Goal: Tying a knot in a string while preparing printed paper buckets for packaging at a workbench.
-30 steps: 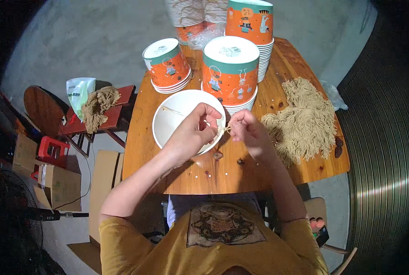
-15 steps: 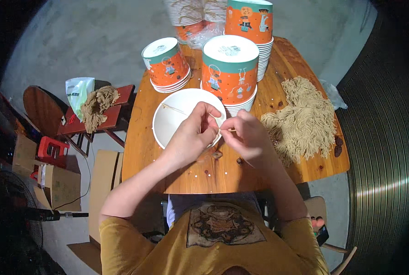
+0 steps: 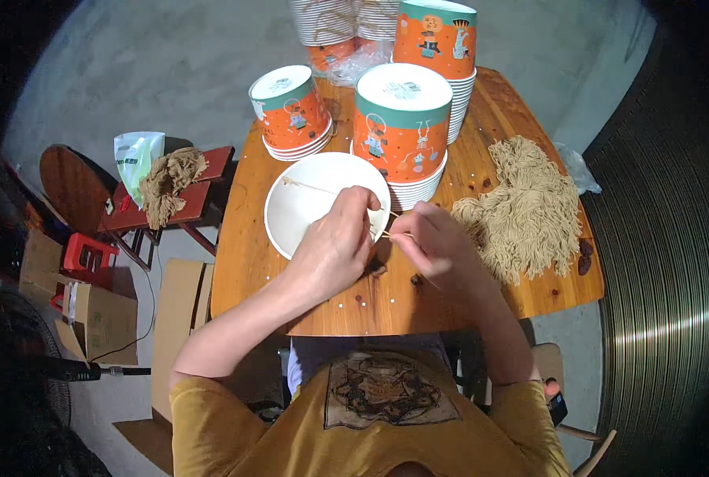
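Observation:
A white paper bucket (image 3: 303, 211) stands on the wooden table with its open mouth facing up. One piece of tan string (image 3: 310, 188) lies across its inside and runs under my left hand (image 3: 337, 238). That hand is closed at the bucket's near right rim, its fingers curled round the string. Just to the right, my right hand (image 3: 435, 242) pinches string too, and short tan lengths stretch between the two hands. My left fingertips are partly hidden.
Stacked orange and green paper buckets (image 3: 402, 135) stand upside down behind my hands, with a smaller stack (image 3: 292, 115) to their left. A heap of tan strings (image 3: 529, 215) lies at the right. More strings (image 3: 171, 181) hang over a red stool at left.
My hands have drawn slightly apart, the right one moving right and a little down. More string now shows between them. The bucket has barely moved.

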{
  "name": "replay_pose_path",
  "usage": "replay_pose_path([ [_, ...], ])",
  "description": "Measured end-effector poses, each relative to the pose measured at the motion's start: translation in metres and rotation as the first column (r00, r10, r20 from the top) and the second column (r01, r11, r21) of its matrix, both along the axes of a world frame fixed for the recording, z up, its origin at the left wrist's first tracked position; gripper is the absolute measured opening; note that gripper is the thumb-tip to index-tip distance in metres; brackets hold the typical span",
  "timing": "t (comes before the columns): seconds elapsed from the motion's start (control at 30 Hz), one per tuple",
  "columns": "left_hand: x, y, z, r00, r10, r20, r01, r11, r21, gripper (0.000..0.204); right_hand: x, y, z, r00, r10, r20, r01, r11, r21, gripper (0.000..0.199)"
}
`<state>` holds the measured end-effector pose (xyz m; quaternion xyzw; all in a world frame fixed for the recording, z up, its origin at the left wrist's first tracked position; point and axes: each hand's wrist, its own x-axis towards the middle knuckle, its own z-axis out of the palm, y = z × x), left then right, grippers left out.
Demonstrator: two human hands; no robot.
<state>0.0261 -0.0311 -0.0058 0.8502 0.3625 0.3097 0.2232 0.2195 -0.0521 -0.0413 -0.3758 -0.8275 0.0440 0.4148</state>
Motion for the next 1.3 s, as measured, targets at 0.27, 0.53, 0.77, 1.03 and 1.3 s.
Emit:
replay_pose_path([
  [0.27,-0.019,-0.006,0.004,0.999,0.032,-0.043,-0.034,0.998,-0.054,0.021,0.017,0.004,0.018,0.994,0.1,-0.042,-0.108,0.953,-0.283,0.008],
  [0.53,-0.045,-0.015,0.002,0.967,-0.054,-0.247,0.117,0.962,0.247,0.011,-0.006,0.021,0.041,0.997,0.078,0.021,-0.075,0.992,-0.103,0.01],
  [0.77,-0.075,-0.006,0.001,0.967,-0.093,-0.239,0.16,0.947,0.277,0.014,-0.034,0.038,0.027,0.983,0.18,-0.035,-0.183,0.975,-0.127,0.009],
  [1.03,-0.037,-0.006,0.004,0.978,0.191,0.082,-0.179,0.975,-0.131,0.023,-0.054,0.037,0.024,0.991,0.096,-0.096,-0.109,0.984,-0.138,0.012],
  [1.3,-0.041,-0.001,-0.005,0.978,0.21,0.016,-0.21,0.978,0.015,0.016,-0.057,0.034,0.021,0.996,0.058,-0.061,-0.062,0.996,-0.068,0.012],
])
